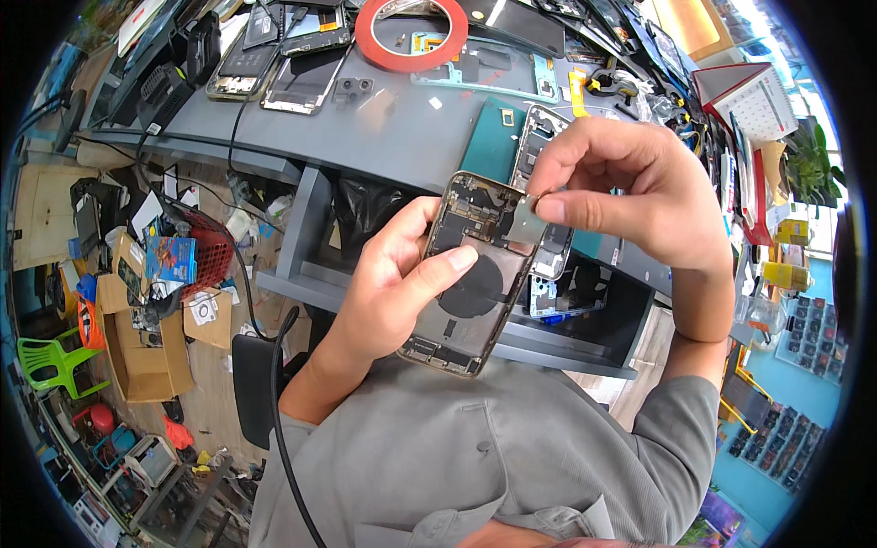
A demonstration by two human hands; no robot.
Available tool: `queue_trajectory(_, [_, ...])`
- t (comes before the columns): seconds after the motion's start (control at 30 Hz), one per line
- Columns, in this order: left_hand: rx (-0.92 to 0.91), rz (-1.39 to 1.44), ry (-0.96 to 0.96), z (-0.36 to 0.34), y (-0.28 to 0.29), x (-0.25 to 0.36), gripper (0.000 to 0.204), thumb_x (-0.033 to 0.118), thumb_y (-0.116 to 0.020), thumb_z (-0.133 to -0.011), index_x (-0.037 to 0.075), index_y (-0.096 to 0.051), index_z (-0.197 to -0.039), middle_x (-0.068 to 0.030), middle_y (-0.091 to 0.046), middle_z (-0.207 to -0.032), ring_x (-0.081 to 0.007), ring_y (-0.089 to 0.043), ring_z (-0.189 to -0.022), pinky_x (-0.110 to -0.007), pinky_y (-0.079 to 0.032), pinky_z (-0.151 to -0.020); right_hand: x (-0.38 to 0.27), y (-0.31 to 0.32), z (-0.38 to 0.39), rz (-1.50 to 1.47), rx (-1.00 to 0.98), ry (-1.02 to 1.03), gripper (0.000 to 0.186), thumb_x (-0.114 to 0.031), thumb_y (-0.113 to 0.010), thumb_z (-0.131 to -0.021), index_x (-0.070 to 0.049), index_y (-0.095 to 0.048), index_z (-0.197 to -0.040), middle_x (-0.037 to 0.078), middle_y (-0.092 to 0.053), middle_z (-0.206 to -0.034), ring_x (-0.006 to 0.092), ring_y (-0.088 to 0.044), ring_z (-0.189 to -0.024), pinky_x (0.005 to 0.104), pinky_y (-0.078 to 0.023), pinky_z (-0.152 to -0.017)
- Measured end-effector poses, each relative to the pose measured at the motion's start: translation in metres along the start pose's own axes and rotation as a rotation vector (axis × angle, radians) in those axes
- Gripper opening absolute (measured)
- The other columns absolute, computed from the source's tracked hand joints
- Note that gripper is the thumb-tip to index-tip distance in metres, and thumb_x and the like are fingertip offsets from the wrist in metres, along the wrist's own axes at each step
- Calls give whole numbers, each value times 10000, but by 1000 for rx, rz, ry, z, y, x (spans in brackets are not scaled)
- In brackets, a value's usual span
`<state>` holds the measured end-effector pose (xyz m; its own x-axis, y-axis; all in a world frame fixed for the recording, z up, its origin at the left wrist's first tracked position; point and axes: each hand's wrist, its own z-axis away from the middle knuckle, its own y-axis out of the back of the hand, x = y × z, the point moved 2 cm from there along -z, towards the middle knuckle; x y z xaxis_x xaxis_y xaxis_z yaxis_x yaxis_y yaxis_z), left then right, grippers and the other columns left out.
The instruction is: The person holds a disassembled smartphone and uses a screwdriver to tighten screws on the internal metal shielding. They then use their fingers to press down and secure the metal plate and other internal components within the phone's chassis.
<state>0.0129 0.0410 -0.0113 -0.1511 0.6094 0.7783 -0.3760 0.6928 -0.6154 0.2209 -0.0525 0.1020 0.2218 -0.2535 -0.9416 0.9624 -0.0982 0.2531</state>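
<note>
An opened smartphone housing (475, 292), with a round dark pad and exposed boards, is held by my left hand (393, 292), whose thumb lies across the pad. My right hand (630, 192) pinches a small thin grey-green plate (527, 224) at the housing's upper right, thumb and index finger together; part of the plate is hidden by them. Behind the held housing, a teal back panel (484, 137) and another silver phone frame (539, 128) rest on the grey bench (201, 137), partly covered by my right hand.
Red tape roll (384, 59), phone parts (301, 87) and light-blue frame (548, 82) crowd the bench top. An open drawer (585, 342) holds more parts. A black cable (279, 384) hangs at left, near cardboard boxes (155, 365), red basket (210, 256) and green chair (55, 361).
</note>
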Motion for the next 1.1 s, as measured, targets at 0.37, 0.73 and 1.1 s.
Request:
queue_trajectory(0.37, [-48, 21, -19, -1, 0, 2, 326, 74, -613, -1067, -30, -547, -1369, -53, -684, -1233, -65, -633, -1100, -265, -520, -967, -3, -13, 11, 422, 94, 177, 143, -9, -824, -854, -28, -750, -975, 25, -705, -928, 53, -571, -708, 225, -411, -596])
queue_trajectory(0.73, [-12, -55, -55, 0, -4, 4, 312, 74, -658, -1051, -30, -569, -1331, -43, -680, -1212, -61, -618, -1086, -253, -505, -965, 3, -14, 11, 499, 126, 237, 201, -66, -873, -813, -55, -781, -991, 11, -618, -1004, 75, -465, -707, 243, -365, -619])
queue_trajectory(1.1, [6, -64, -58, 2, -9, 6, 293, 99, -692, -1043, -25, -592, -1289, -33, -684, -1180, -48, -611, -1051, -239, -509, -934, 5, -13, 11, 471, 80, 255, 195, -68, -879, -814, -54, -775, -978, 18, -625, -1015, 79, -506, -740, 239, -400, -633])
